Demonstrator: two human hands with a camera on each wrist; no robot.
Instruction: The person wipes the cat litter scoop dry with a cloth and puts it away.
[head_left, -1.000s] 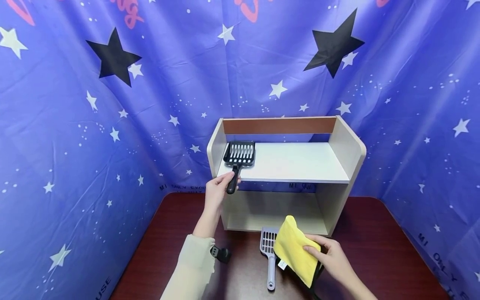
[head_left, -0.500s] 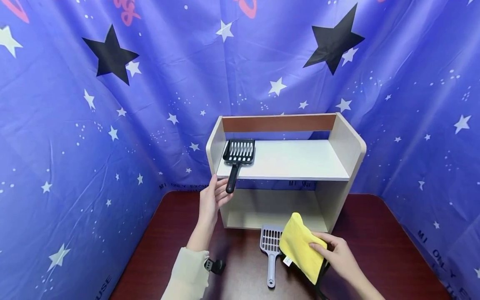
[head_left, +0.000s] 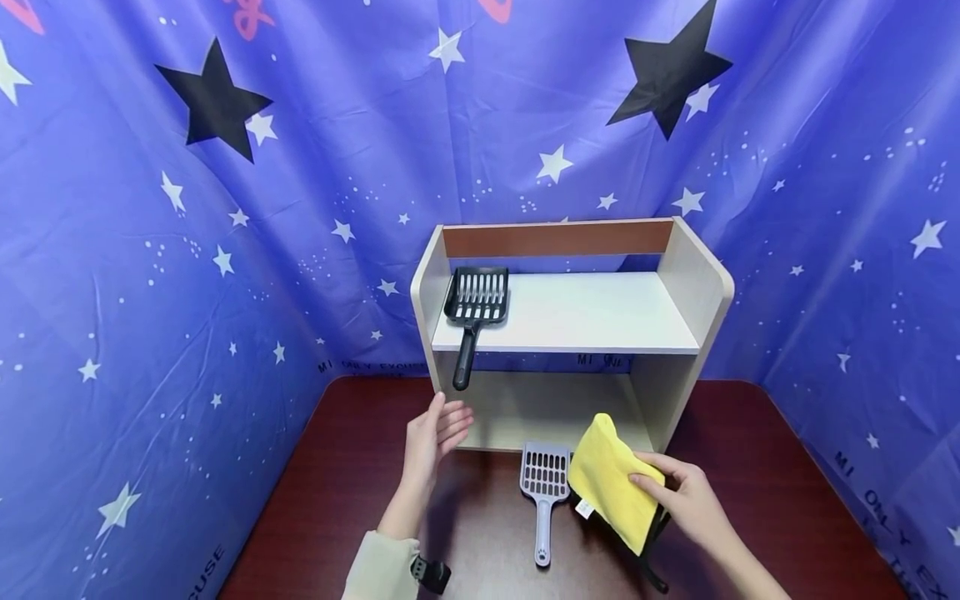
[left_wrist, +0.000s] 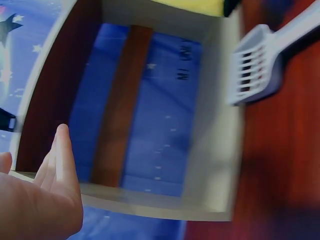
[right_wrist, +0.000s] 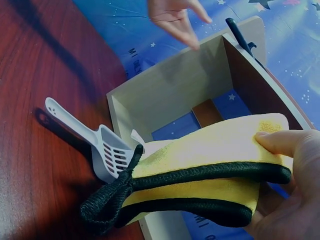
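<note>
A black slotted litter scoop (head_left: 477, 296) lies at the left end of the white upper shelf, its handle jutting past the front edge. Just below that handle my left hand (head_left: 433, 435) is held with straight fingers, apart from the scoop and holding nothing. My right hand (head_left: 678, 492) pinches a folded yellow cloth (head_left: 615, 483) with black edging; its black loop (right_wrist: 107, 202) shows in the right wrist view. Partly beside the cloth, a grey litter scoop (head_left: 545, 479) lies on the table before the shelf unit, handle towards me.
A two-tier shelf unit (head_left: 566, 348) with pale side panels stands on the dark red table (head_left: 330, 500). Behind and at both sides hangs a blue curtain (head_left: 360, 150) with stars.
My left hand has let go of the black litter scoop's handle and moved down from it. The right hand has shifted the yellow cloth slightly right, uncovering more of the grey scoop.
</note>
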